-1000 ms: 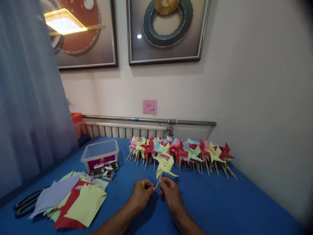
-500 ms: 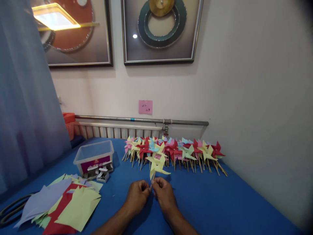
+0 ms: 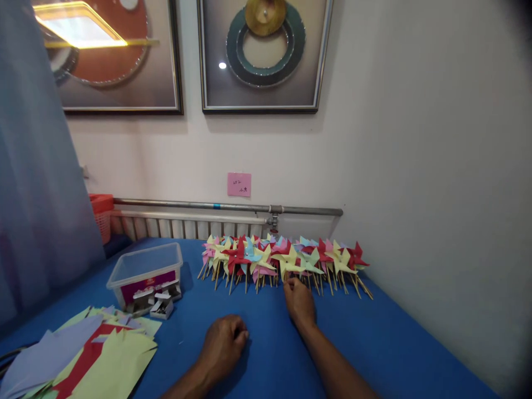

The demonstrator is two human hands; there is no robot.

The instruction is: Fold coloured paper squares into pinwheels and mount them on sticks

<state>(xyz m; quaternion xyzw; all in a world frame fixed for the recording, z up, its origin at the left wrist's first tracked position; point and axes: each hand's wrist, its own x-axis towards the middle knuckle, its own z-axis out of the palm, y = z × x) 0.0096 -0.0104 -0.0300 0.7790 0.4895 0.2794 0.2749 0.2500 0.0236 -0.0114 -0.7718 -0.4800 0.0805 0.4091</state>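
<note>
My right hand (image 3: 300,302) is closed round the stick of a pale yellow paper pinwheel (image 3: 291,260), whose head stands against the front of a long row of pinwheels (image 3: 238,256). The fingers cover most of that stick. Red, yellow, pink, blue and green heads overlap in the row, with their thin wooden sticks pointing toward me. Lower and to the left, my left hand (image 3: 224,342) rests over the blue surface (image 3: 266,354) with its fingers curled in, and nothing shows in them.
To the left stands a clear plastic tub (image 3: 145,260), with small open boxes (image 3: 163,306) against its front. Nearer lies a heap of coloured paper sheets (image 3: 118,360). A metal pipe (image 3: 187,205) runs along the wall behind. A curtain (image 3: 37,166) hangs at the left.
My right hand has carried the yellow pinwheel forward and to the right, up to the row. My left hand has come away from its stick and moved slightly down. The view has shifted slightly.
</note>
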